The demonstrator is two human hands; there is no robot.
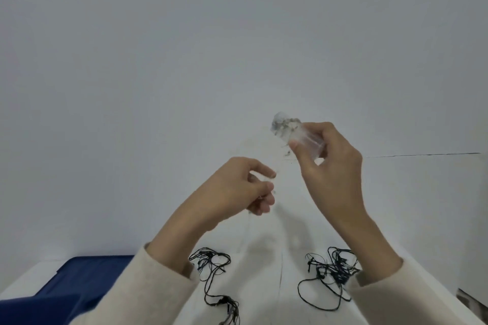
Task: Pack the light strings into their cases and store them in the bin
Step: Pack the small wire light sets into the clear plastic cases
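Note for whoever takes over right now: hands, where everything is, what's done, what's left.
Right hand grips the clear case, raised, with a pale light string partly stuffed inside. Left hand seems to pinch its thin loose end. Left black string and right black string lie loose on the table; blue bin at near left. Remaining: finish this case, pack both black strings, bin all.

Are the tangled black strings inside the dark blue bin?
No, the tangled black strings lie loose on the white table, outside the dark blue plastic bin at its left.
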